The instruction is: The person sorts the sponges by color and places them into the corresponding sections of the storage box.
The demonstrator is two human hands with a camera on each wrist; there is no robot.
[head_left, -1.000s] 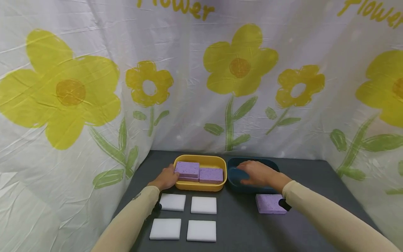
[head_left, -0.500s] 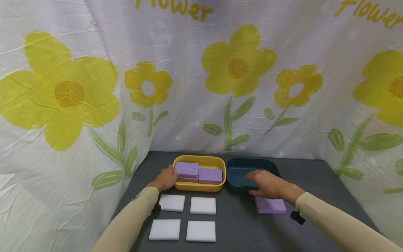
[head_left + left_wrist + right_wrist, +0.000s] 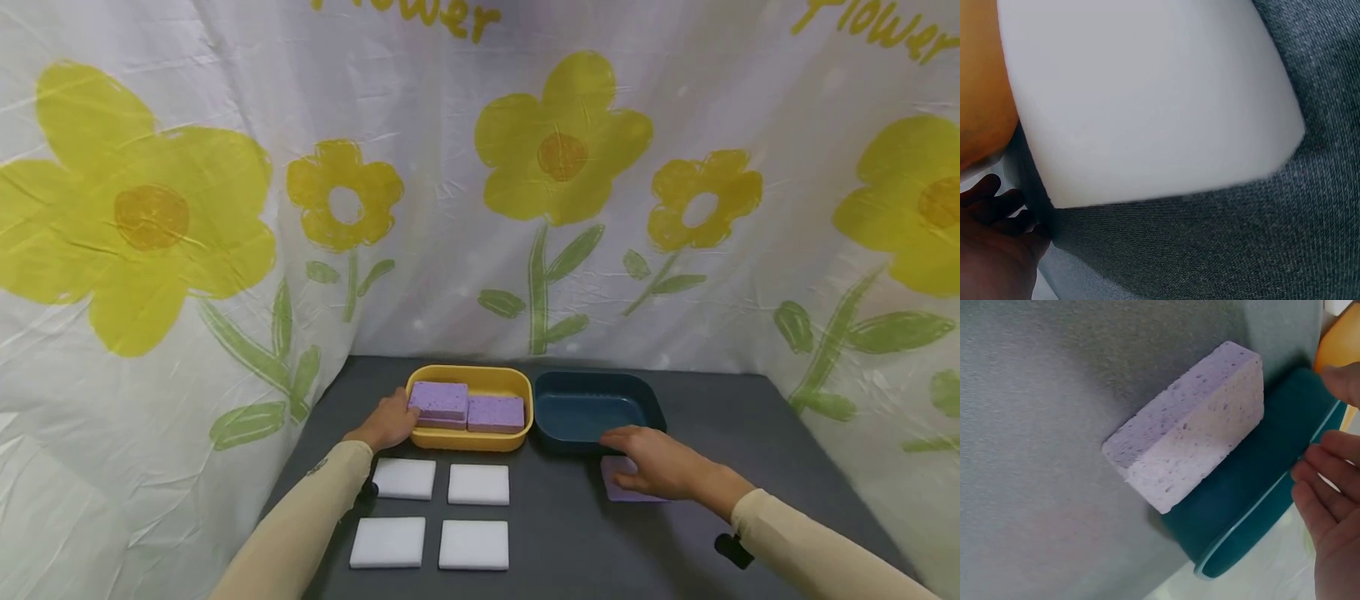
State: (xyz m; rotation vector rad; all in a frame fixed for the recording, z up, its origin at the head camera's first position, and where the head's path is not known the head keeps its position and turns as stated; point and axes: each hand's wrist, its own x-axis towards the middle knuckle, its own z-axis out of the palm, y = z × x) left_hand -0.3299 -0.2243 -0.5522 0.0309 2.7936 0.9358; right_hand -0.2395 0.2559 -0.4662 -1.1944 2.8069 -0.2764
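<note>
At the yellow bin's (image 3: 472, 442) left end, my left hand (image 3: 388, 419) holds the rim, its thumb overlapping the purple sponges (image 3: 440, 401) inside. In the left wrist view the fingers (image 3: 1004, 209) of that hand are bent beside the bin. My right hand (image 3: 663, 462) hovers over a purple sponge (image 3: 1191, 431) lying on the table, thumb and fingers apart and holding nothing. From above, this hand hides much of that sponge. Right behind the sponge stands a dark blue bin (image 3: 588, 408) with nothing in it.
Several white sponges (image 3: 474, 545) lie in two rows on the dark table (image 3: 558, 533), in front of the yellow bin. The two bins stand side by side at the back. A white curtain (image 3: 442, 275) with yellow flowers hangs behind the table.
My right hand has moved from above the blue bin toward me and to the right, over the purple sponge on the table. The left hand stays at the yellow bin.
</note>
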